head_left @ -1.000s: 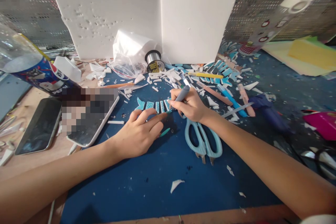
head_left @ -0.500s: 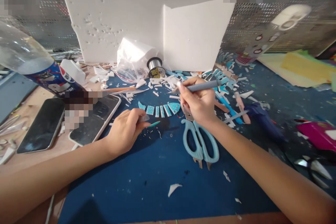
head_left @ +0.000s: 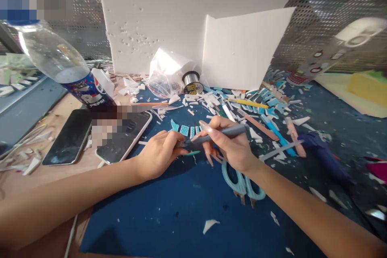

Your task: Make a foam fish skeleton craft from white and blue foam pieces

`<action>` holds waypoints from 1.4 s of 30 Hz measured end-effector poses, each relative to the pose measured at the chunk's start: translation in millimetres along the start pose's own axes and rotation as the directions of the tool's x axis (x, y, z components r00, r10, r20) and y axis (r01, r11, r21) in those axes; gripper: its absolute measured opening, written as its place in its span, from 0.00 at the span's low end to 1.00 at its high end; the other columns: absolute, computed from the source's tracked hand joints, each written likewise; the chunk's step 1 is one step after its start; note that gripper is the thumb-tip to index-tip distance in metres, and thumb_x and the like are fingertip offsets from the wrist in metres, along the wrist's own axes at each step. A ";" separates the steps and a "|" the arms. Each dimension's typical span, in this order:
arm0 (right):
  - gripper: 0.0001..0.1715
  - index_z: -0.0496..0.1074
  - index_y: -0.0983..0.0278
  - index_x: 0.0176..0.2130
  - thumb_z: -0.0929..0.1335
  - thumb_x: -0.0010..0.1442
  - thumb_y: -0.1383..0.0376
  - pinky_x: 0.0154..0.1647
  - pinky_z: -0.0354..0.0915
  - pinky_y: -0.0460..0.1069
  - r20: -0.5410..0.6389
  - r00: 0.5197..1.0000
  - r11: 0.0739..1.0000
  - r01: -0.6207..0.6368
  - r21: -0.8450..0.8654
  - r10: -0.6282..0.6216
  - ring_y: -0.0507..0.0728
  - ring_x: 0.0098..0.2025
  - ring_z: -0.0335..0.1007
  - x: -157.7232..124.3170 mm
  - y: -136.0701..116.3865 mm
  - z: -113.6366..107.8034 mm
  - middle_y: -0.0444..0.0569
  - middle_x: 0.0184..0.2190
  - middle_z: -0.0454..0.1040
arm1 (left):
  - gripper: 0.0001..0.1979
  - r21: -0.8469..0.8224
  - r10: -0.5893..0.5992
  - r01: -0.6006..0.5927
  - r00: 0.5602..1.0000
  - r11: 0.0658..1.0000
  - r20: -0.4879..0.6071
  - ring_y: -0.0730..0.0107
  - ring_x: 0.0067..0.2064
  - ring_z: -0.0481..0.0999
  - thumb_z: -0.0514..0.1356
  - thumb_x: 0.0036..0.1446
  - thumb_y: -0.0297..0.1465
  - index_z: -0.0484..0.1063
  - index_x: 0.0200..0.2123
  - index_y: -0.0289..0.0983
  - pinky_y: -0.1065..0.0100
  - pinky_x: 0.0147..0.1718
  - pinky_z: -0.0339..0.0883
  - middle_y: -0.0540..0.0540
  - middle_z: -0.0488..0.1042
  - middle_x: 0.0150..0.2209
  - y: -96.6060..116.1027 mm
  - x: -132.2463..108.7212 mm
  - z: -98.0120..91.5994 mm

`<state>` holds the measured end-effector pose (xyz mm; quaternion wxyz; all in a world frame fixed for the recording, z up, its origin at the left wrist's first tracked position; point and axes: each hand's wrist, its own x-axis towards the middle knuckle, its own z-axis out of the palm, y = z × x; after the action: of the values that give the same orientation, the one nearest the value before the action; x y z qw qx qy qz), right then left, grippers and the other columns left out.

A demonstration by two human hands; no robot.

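Note:
My right hand (head_left: pixel 231 143) grips a grey pen-shaped craft knife (head_left: pixel 231 130), its tip end pointing left. My left hand (head_left: pixel 159 153) pinches a small greyish, see-through cap (head_left: pixel 181 144), which meets or nearly meets the knife's tip end; I cannot tell whether they touch. A thin teal piece (head_left: pixel 192 153) shows at the left fingertips. Just behind the hands lie small blue dotted pieces (head_left: pixel 184 130) in a curved row, partly hidden by my right hand. Light blue scissors (head_left: pixel 237 181) lie under and beside my right wrist.
Phones (head_left: pixel 68 137) and a Pepsi bottle (head_left: pixel 87 88) stand or lie at left. A wire spool (head_left: pixel 192 82), plastic bag (head_left: pixel 169 68) and white foam boards (head_left: pixel 242 52) are at the back. White scraps (head_left: pixel 210 225), pens (head_left: pixel 248 102) and a dark blue tool (head_left: pixel 323 153) lie around the blue mat (head_left: pixel 169 213).
My right hand has come down and left, bringing the knife's tip end to the cap in my left hand. The view has shifted, so the surroundings appear further right.

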<state>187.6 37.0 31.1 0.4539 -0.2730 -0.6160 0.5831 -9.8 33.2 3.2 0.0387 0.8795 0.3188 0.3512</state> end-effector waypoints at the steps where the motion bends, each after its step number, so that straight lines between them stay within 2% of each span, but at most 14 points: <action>1: 0.10 0.67 0.63 0.29 0.64 0.62 0.63 0.12 0.54 0.42 0.003 1.000 1.000 0.007 -0.008 -0.007 0.44 0.12 0.56 0.3 -0.5 0.7 0.39 0.15 0.68 | 0.12 -0.002 0.005 -0.005 1.000 1.000 -0.004 0.71 0.24 0.69 0.43 0.65 0.37 0.59 0.36 0.36 0.71 0.24 0.63 0.47 0.72 0.25 0.0 0.7 -0.3; 8: 0.07 0.69 0.63 0.32 0.64 0.62 0.65 0.13 0.55 0.40 0.047 0.997 0.997 0.065 -0.048 -0.063 0.44 0.14 0.58 -3.8 1.7 12.0 0.39 0.17 0.65 | 0.16 -0.059 0.105 -0.105 0.994 0.993 -0.004 0.71 0.22 0.64 0.38 0.66 0.34 0.59 0.33 0.36 0.70 0.23 0.57 0.49 0.68 0.22 0.1 1.7 -3.6; 17: 0.09 0.66 0.60 0.30 0.63 0.63 0.63 0.14 0.57 0.43 0.024 0.995 0.987 0.102 -0.127 -0.100 0.48 0.16 0.62 -19.4 5.8 32.1 0.41 0.18 0.65 | 0.13 -0.148 0.237 -0.261 0.958 0.954 -0.159 0.72 0.21 0.59 0.38 0.66 0.32 0.57 0.33 0.35 0.68 0.23 0.55 0.48 0.65 0.21 2.5 -4.1 -3.2; 21: 0.10 0.64 0.60 0.30 0.61 0.64 0.65 0.16 0.59 0.44 0.038 0.985 0.960 0.171 -0.221 -0.167 0.49 0.18 0.63 -21.1 3.0 37.1 0.42 0.19 0.67 | 0.13 -0.137 0.250 -0.269 0.958 0.953 -0.141 0.71 0.21 0.59 0.38 0.66 0.30 0.57 0.31 0.36 0.68 0.23 0.56 0.48 0.65 0.21 2.1 -4.8 -2.9; 25: 0.09 0.64 0.60 0.31 0.61 0.63 0.69 0.20 0.62 0.45 0.100 0.963 0.880 0.268 -0.393 -0.248 0.49 0.19 0.64 -18.8 -1.7 35.9 0.41 0.19 0.67 | 0.14 -0.129 0.269 -0.281 0.957 0.951 -0.107 0.71 0.22 0.62 0.37 0.66 0.31 0.57 0.31 0.36 0.69 0.24 0.58 0.47 0.67 0.21 -0.6 -4.4 -0.8; 27: 0.08 0.64 0.59 0.31 0.61 0.62 0.70 0.19 0.61 0.45 0.099 0.961 0.856 0.275 -0.438 -0.258 0.50 0.18 0.64 -18.2 -0.2 33.6 0.41 0.19 0.67 | 0.15 -0.108 0.270 -0.277 0.960 0.955 -0.080 0.71 0.22 0.63 0.36 0.66 0.32 0.57 0.31 0.36 0.69 0.24 0.59 0.46 0.68 0.21 -2.3 -3.1 0.0; 32: 0.08 0.66 0.58 0.33 0.61 0.62 0.69 0.16 0.57 0.46 -0.009 0.975 0.911 0.203 -0.359 -0.221 0.50 0.15 0.59 -20.4 13.0 26.6 0.40 0.18 0.64 | 0.18 -0.021 0.243 -0.243 0.970 0.970 0.001 0.70 0.21 0.64 0.35 0.66 0.33 0.59 0.31 0.36 0.68 0.23 0.59 0.48 0.68 0.20 -3.1 -0.4 0.9; 35: 0.08 0.69 0.58 0.35 0.61 0.63 0.67 0.19 0.60 0.47 -0.023 0.969 0.899 0.218 -0.379 -0.245 0.50 0.17 0.60 -21.5 16.0 23.8 0.42 0.19 0.64 | 0.20 0.017 0.268 -0.268 0.963 0.963 0.022 0.71 0.21 0.64 0.35 0.66 0.35 0.60 0.30 0.36 0.68 0.23 0.59 0.48 0.67 0.20 -0.9 -0.9 1.1; 38: 0.11 0.70 0.59 0.30 0.62 0.63 0.64 0.22 0.61 0.47 -0.079 0.963 0.903 0.213 -0.373 -0.259 0.51 0.19 0.62 -19.3 14.8 23.7 0.43 0.19 0.64 | 0.22 0.059 0.265 -0.266 0.964 0.962 0.028 0.71 0.21 0.65 0.34 0.66 0.36 0.61 0.29 0.36 0.68 0.22 0.59 0.48 0.67 0.20 1.7 -1.0 0.3; 42: 0.12 0.67 0.60 0.29 0.63 0.62 0.60 0.14 0.55 0.45 -0.190 0.977 0.983 0.068 -0.173 -0.101 0.48 0.16 0.58 -13.2 13.5 28.2 0.42 0.18 0.64 | 0.22 0.131 0.200 -0.203 0.979 0.970 0.032 0.70 0.24 0.68 0.35 0.66 0.37 0.62 0.30 0.34 0.69 0.23 0.61 0.46 0.69 0.22 4.5 -0.6 -0.3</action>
<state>166.1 14.6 17.5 0.5130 -0.3400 -0.6252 0.4800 -7.9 29.3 4.4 -0.0529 0.9112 0.2502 0.3229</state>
